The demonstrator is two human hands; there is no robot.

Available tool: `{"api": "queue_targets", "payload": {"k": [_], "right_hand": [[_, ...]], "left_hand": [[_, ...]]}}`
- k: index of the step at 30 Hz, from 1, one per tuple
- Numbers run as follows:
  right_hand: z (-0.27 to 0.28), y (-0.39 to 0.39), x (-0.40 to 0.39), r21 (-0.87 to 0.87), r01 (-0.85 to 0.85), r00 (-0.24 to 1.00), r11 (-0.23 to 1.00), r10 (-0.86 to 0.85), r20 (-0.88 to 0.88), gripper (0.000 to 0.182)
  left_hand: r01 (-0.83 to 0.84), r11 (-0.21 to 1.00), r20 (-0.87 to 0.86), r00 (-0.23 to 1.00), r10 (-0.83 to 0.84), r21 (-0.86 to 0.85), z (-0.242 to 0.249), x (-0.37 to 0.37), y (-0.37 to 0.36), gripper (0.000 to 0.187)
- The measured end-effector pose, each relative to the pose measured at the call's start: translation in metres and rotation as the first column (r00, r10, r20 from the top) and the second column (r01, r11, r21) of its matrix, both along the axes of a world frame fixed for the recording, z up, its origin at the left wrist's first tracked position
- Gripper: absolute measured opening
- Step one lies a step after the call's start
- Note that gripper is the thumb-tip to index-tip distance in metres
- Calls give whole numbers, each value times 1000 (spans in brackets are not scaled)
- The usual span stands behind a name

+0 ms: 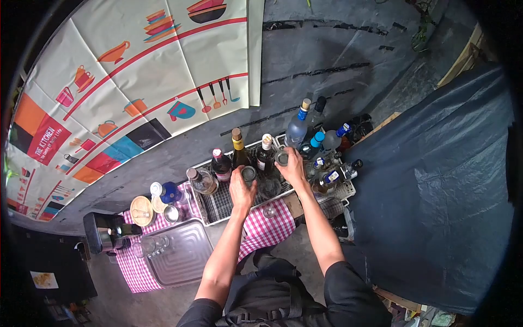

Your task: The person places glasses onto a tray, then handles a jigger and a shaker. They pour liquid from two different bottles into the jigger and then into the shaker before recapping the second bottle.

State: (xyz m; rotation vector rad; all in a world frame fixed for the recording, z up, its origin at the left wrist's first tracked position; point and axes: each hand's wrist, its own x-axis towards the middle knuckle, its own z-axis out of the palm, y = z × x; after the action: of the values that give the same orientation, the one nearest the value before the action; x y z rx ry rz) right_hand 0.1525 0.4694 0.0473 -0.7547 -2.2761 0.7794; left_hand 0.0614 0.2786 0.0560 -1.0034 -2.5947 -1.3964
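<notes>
My left hand (241, 191) is wrapped round a small clear glass (248, 174), seen from above. In my right hand (293, 168) is another small glass (281, 158), its round rim facing up. Both hands are over a white wire rack (212, 211) that holds bottles. Just behind them stand a dark bottle with a white cap (265, 155), a yellow-necked bottle (239, 150) and a red-labelled dark bottle (222, 164). A tall frosted bottle (297, 129) with a cork rises behind my right hand. Between my hands, clear glassware (269, 188) sits in the rack.
Several more bottles (326, 179) crowd the right end. On the left, a metal tray (180, 256), a blue bottle (171, 192), a metal cup (171, 213) and a black appliance (103, 231) rest on checked cloth (136, 272). Dark sheeting (430, 196) hangs at right.
</notes>
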Motion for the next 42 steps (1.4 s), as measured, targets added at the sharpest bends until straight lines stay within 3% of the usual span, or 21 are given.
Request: {"api": "queue_targets", "payload": {"k": [14,20,42], "right_hand": [[10,0,-2,-14,21,998,1000,-21,61,56],[24,0,0,-64,36,996,997,-31,85,55],[55,-5,14,-72,-130,989,989,134,57,62]], "left_hand": [[191,981,144,970,-195,39,5,-21,-24,69],[282,958,115,951,-287,57,5,-25,-25,71],[334,941,121,933,-339,61,20,-26,-24,68]]}}
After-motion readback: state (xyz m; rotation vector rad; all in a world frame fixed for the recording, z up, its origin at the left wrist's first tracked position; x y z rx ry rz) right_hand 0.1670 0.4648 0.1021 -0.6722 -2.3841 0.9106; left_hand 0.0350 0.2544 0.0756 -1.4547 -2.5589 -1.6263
